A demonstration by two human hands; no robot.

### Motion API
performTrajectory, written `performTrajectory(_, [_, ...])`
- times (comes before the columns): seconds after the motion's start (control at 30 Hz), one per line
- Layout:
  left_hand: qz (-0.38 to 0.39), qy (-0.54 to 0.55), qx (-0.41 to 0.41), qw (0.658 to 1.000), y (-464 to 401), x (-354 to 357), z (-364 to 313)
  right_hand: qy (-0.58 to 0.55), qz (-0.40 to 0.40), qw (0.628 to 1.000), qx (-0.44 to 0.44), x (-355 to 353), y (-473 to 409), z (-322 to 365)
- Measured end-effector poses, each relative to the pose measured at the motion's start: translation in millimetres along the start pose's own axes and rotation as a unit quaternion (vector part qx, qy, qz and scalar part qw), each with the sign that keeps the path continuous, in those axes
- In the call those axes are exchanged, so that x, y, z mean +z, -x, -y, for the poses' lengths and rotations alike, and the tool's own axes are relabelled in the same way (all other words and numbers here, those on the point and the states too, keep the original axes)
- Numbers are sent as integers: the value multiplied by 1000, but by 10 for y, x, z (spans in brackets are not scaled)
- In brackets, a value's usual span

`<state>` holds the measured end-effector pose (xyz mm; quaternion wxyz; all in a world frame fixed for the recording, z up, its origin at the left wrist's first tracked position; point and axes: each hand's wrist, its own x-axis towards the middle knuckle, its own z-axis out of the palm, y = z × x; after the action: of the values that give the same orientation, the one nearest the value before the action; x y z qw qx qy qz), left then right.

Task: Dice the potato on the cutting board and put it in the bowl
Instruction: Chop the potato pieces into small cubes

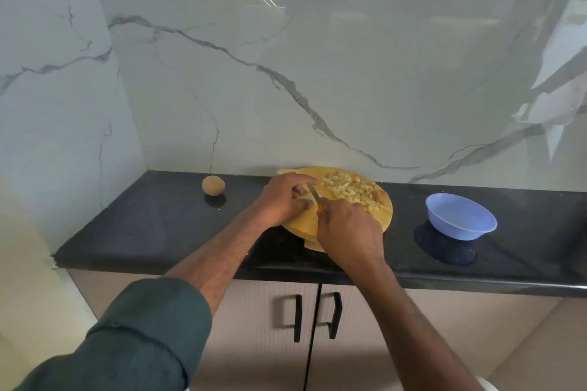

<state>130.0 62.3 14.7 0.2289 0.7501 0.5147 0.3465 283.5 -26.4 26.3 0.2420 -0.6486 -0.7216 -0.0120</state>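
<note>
Open counter either side of the cutting board [305, 222]

I see bare countertop [152, 225] between the board and the whole potato [213, 184] at its left; the bowl [460, 216] stands well apart at its right.

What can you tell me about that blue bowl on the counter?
The bowl is a small, round, light blue dish that looks like plastic, with a wide flared rim narrowing to a smaller base. It sits upright on the black countertop, to the right of the round cutting board and apart from it. It looks empty; no diced potato is inside yet. Nothing touches it but the counter, whose glossy surface shows its dark reflection.
</note>
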Motion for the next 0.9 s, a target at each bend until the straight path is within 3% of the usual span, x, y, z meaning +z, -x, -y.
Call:
performTrajectory(0.37, [21,-54,10,998,-49,-35,-96,19,38,999,-32,-105,161,-73])
performTrajectory(0.63, [14,-58,31,998,-19,-34,-75,-33,57,998,-24,-277,455,-318])
performTrajectory(0.9, [-11,16,-12,1000,21,-74,-31,-123,-21,992,15,-316,307,-181])
